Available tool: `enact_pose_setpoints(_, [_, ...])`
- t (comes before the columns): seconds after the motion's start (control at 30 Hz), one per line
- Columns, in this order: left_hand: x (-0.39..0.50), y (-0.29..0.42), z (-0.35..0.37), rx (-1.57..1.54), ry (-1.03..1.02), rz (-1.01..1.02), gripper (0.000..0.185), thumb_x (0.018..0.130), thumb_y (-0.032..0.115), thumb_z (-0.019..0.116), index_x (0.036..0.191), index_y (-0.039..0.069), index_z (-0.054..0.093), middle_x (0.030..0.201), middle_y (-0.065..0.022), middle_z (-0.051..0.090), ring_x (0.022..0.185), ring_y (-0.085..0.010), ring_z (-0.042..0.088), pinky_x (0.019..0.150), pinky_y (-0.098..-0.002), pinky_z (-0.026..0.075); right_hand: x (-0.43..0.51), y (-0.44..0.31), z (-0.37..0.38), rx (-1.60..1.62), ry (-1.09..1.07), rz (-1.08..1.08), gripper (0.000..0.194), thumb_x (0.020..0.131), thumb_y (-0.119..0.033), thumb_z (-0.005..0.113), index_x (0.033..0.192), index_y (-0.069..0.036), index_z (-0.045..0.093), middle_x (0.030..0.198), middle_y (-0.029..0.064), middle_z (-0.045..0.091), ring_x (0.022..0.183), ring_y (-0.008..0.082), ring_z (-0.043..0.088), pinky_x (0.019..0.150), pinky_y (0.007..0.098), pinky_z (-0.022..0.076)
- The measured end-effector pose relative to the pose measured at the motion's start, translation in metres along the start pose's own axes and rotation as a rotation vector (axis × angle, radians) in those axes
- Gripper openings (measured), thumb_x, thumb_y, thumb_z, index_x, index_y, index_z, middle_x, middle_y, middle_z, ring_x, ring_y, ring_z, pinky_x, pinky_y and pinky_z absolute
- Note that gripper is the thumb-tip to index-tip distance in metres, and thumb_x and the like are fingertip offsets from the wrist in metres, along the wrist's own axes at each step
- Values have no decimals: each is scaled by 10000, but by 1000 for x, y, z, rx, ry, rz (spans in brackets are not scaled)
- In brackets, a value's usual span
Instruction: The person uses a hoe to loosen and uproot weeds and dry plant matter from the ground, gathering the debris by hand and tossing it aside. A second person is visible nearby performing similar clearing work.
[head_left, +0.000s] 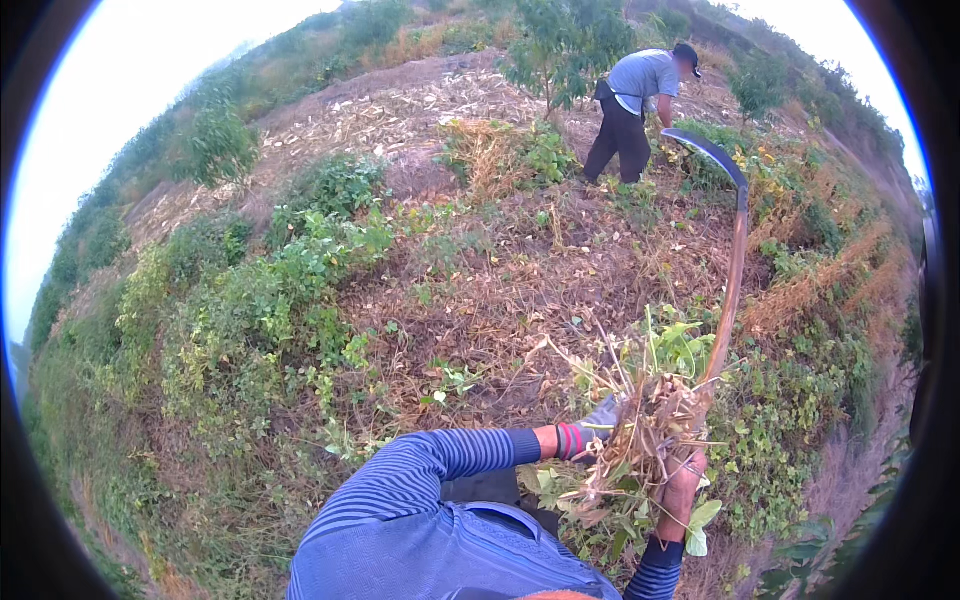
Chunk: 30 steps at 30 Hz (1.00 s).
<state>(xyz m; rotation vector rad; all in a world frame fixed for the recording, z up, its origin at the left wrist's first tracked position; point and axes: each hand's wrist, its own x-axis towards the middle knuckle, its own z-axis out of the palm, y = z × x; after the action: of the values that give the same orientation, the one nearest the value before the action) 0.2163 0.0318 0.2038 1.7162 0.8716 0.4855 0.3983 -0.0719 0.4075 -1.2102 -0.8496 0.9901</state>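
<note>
My left hand (600, 424), in a grey glove with a dark and pink cuff, grips the near side of a bundle of dry bean-like stalks (649, 439). Green leaves hang from the bundle's lower end. On the bundle's other side is my right hand (686, 469), partly hidden by the stalks. It holds a sickle by its long wooden handle (729, 292), whose lower end disappears behind the plants. The handle points up and away from me. The curved metal blade (712, 154) hooks to the left at the top, well apart from the bundle.
Beyond the blade, a co-worker (630, 105) in a grey shirt and cap bends over plants. Leafy plants (300, 262) grow on the left, and more vines (802, 420) on the right. Dry litter (480, 322) covers the ground between. A small tree (562, 45) stands farther back.
</note>
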Motion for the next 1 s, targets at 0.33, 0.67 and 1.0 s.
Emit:
enact_pose_setpoints(0.33, [-22,46,-87,-252,-84,73,465,980,246,606,1394,35,583,1384,-183,623,1331,-347,562,1124,-449,440,-12,-120,113,-368,-6,-303,220,945,-82,678,1128,21,615,895,54,707,751,115,662,668,303,558])
enact_pose_setpoints(0.67, [-305,-77,-335,-471,475,-188,476,990,278,586,1404,44,580,1391,-171,622,1329,-338,565,1120,-449,446,-55,-67,446,-446,-413,-128,393,737,-276,730,927,64,677,793,196,718,766,313,732,744,441,567])
enact_pose_setpoints(1.0, [-444,-104,-468,-542,849,-137,488,999,309,566,1414,53,576,1398,-158,621,1327,-330,568,1116,-448,451,-144,-103,698,-422,-932,-363,335,690,-193,781,887,64,700,781,196,702,750,313,720,702,439,566])
